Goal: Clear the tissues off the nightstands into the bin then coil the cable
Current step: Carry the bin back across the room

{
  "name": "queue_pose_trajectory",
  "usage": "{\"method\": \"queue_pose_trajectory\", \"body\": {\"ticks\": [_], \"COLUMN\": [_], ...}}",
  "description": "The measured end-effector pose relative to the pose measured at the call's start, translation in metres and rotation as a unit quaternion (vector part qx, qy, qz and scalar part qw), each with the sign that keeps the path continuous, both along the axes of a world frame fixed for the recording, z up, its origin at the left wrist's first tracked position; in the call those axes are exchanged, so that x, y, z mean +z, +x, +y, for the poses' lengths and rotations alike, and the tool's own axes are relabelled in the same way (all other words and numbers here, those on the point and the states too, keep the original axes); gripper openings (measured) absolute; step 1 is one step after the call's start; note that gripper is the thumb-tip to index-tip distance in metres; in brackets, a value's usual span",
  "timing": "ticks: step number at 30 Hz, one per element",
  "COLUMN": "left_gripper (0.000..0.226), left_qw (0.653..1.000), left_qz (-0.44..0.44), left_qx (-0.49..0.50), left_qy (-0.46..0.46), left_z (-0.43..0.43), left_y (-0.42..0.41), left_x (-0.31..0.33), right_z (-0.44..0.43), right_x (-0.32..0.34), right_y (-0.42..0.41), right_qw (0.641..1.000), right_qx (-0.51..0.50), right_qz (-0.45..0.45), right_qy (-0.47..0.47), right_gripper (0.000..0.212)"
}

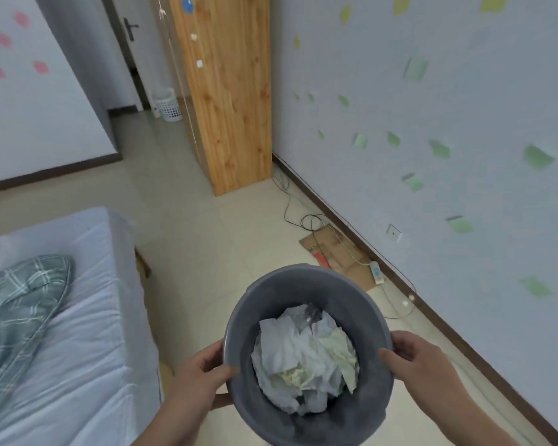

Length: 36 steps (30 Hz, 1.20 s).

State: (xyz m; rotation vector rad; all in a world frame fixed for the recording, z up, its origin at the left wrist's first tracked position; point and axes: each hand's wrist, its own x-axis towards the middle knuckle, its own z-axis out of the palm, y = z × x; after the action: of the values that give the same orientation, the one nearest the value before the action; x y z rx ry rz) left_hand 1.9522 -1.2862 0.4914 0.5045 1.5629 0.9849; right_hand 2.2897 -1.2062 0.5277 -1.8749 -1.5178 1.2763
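Holding the bin (pixel 303 284) at the lower centre of the frame, we grip its rim from both sides, left hand (pixel 200 375) and right hand (pixel 413 355) each curling a thumb over the edge. Crumpled tissues (pixel 303 358) lie inside it. The cable (pixel 310 220) lies looped on the floor by the wall, right of centre.

- Round grey plastic bin (pixel 306 284), gripped at its rim by left hand (pixel 203 371) and right hand (pixel 409 352)
- Crumpled white tissues (pixel 303 358) inside
- White-sheeted bed (pixel 78 317) at left
- Thin black cable (pixel 310 220) on tiled floor
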Motion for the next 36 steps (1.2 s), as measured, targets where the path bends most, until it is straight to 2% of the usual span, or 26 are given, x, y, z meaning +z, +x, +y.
{"method": "queue_pose_trajectory", "body": {"ticks": [4, 7, 12, 16, 20, 27, 32, 36], "left_gripper": [0.044, 0.046, 0.05, 0.052, 0.054, 0.05, 0.048, 0.047], "left_qw": [0.999, 0.998, 0.996, 0.992, 0.983, 0.952, 0.954, 0.961], "left_qz": [0.015, 0.016, 0.03, 0.052, 0.071, 0.073, 0.062, 0.068], "left_qx": [0.004, 0.018, 0.055, 0.096, 0.151, 0.282, 0.282, 0.257], "left_qy": [0.051, 0.065, 0.061, 0.061, 0.081, 0.091, 0.081, 0.08], "left_z": [0.083, 0.144, 0.244, 0.321, 0.373, 0.442, 0.506, 0.563], "left_y": [-0.029, -0.048, -0.09, -0.129, -0.177, -0.286, -0.399, -0.493], "left_x": [0.028, 0.025, 0.014, 0.021, 0.04, 0.027, 0.007, 0.02], "right_z": [0.093, 0.17, 0.307, 0.421, 0.52, 0.646, 0.71, 0.766], "right_x": [0.013, 0.01, -0.003, -0.005, 0.013, 0.007, -0.016, 0.006], "right_y": [-0.032, -0.053, -0.107, -0.157, -0.232, -0.399, -0.518, -0.609], "right_qw": [0.999, 0.999, 0.991, 0.981, 0.965, 0.94, 0.941, 0.937], "right_qx": [0.019, 0.032, 0.117, 0.178, 0.25, 0.332, 0.33, 0.336], "right_qz": [0.025, 0.039, 0.054, 0.068, 0.069, 0.065, 0.064, 0.085], "right_qy": [0.016, 0.011, 0.021, 0.028, 0.036, 0.052, 0.037, 0.038], "right_gripper": [0.022, 0.017, 0.031, 0.032, 0.015, 0.013, 0.016, 0.021]}}
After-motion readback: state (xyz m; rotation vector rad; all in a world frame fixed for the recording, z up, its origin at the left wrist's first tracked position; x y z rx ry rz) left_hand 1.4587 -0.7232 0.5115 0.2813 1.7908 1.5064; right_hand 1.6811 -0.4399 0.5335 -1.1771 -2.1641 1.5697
